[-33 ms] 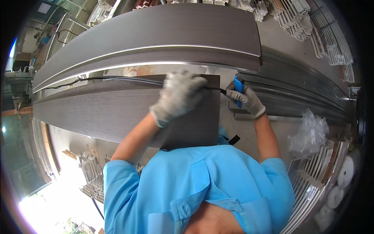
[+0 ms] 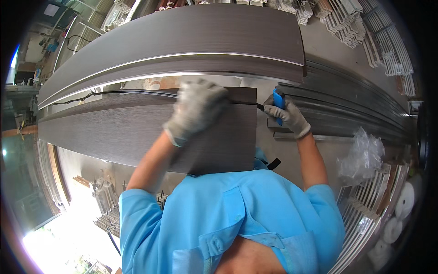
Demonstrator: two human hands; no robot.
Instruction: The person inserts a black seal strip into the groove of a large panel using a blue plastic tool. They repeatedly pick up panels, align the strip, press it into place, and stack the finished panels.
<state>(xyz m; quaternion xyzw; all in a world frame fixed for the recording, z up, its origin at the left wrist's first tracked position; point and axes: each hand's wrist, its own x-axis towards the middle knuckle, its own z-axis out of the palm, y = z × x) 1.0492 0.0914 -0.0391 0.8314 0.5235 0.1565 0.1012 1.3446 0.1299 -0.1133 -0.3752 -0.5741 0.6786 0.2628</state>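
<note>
A dark wood-grain panel (image 2: 137, 123) lies in front of me, with a thin black strip (image 2: 137, 92) running along its far side. My left hand (image 2: 199, 109), in a grey-white work glove and blurred, is closed over the strip on the panel; its fingertips are partly hidden. Just past the panel's right end, my right hand (image 2: 290, 117), gloved too, grips a blue-handled tool (image 2: 278, 105) whose exact kind I cannot make out. The strip's right end reaches the fingers of that hand.
Beyond lies another wide dark panel (image 2: 182, 34) with a pale edge line. Long dark metal profiles (image 2: 346, 100) are stacked at the right. Crumpled clear plastic (image 2: 362, 155) sits near them, and white profiles (image 2: 365, 205) stand at the lower right.
My left hand has slid a little to the left along the black strip. My right hand stays almost still with the blue-handled tool.
</note>
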